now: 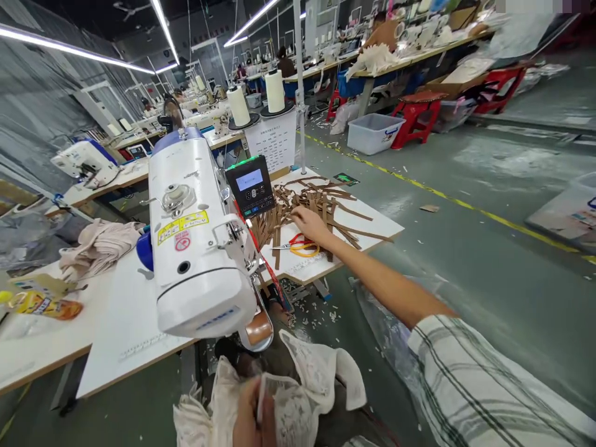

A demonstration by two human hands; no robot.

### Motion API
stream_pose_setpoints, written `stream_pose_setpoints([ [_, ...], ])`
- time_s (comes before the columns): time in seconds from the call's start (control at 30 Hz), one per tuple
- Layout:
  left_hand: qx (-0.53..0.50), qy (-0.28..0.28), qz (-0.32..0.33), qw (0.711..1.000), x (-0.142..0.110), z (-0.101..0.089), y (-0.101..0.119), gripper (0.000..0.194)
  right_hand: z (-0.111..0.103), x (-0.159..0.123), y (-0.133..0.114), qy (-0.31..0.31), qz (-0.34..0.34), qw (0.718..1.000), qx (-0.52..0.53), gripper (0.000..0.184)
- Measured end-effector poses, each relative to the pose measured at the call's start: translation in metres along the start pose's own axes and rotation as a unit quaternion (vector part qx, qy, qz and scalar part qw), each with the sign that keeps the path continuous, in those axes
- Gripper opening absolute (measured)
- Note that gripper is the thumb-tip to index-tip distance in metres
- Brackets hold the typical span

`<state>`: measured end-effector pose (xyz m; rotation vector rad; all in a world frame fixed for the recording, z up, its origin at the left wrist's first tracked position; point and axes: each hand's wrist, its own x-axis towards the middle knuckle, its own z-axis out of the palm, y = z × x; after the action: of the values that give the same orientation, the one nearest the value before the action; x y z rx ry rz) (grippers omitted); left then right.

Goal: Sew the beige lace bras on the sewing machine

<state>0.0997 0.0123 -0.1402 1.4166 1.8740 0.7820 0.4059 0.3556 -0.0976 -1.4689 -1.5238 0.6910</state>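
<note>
At the bottom of the view, my left hand (254, 413) is closed on a cream lace garment piece (298, 403), which hangs in folds over my lap. My right arm stretches forward to the table, and my right hand (310, 223) is on a pile of brown fabric strips (321, 202). Its fingers are drawn together among the strips; what lies between the fingertips is hidden. Just below this hand lie scissors (305, 246) with orange and red handles. A white sewing machine (195, 248) with a control panel (251, 186) stands left of the strips.
Pale pink folded fabric (100, 248) and a drink bottle (44, 305) lie on the left table. Two thread cones (274, 92) stand behind the machine. A clear plastic bin (375, 133) and a red stool (419, 115) are on the floor. Other people sit at machines farther back.
</note>
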Motion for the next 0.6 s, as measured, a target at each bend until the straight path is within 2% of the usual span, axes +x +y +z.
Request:
stream_pose_setpoints([
  [0.07, -0.015, 0.032, 0.006, 0.999, 0.0, 0.003, 0.007, 0.04, -0.013, -0.033, -0.004, 0.031, 0.015, 0.997, 0.075, 0.029],
  [0.1, -0.024, 0.028, 0.023, 0.999, 0.0, 0.004, 0.012, 0.037, -0.017, -0.056, -0.006, 0.032, 0.025, 0.993, 0.108, 0.038],
  [0.17, -0.042, 0.001, 0.064, 0.997, 0.004, 0.003, 0.025, 0.031, -0.02, -0.109, -0.015, -0.004, 0.049, 0.984, 0.169, 0.049],
  [0.23, -0.062, -0.032, 0.097, 0.993, 0.008, 0.002, 0.04, 0.031, -0.013, -0.169, -0.028, -0.08, 0.079, 0.963, 0.244, 0.052],
  [0.27, -0.072, -0.049, 0.112, 0.99, 0.01, 0.003, 0.048, 0.033, -0.007, -0.198, -0.037, -0.145, 0.141, 0.899, 0.389, 0.048],
  [0.3, -0.083, -0.075, 0.131, 0.985, 0.012, 0.004, 0.056, 0.035, 0.0, -0.224, -0.048, -0.189, 0.2, 0.822, 0.499, 0.043],
  [0.33, -0.096, -0.109, 0.155, 0.977, 0.013, 0.007, 0.063, 0.039, 0.006, -0.247, -0.058, -0.209, 0.226, 0.763, 0.569, 0.039],
  [0.37, -0.109, -0.154, 0.18, 0.966, 0.013, 0.011, 0.07, 0.044, 0.012, -0.264, -0.069, -0.219, 0.23, 0.717, 0.62, 0.036],
  [0.4, -0.117, -0.199, 0.198, 0.953, 0.013, 0.016, 0.075, 0.045, 0.016, -0.275, -0.078, -0.221, 0.226, 0.691, 0.65, 0.033],
  [0.47, -0.112, -0.275, 0.199, 0.934, 0.01, 0.027, 0.083, 0.035, 0.019, -0.283, -0.093, -0.211, 0.205, 0.67, 0.681, 0.03],
  [0.5, -0.104, -0.302, 0.184, 0.93, 0.009, 0.032, 0.086, 0.032, 0.018, -0.28, -0.097, -0.208, 0.206, 0.661, 0.691, 0.029],
  [0.6, -0.093, -0.342, 0.149, 0.923, 0.007, 0.037, 0.091, 0.038, 0.009, -0.26, -0.099, -0.205, 0.24, 0.622, 0.717, 0.023],
])
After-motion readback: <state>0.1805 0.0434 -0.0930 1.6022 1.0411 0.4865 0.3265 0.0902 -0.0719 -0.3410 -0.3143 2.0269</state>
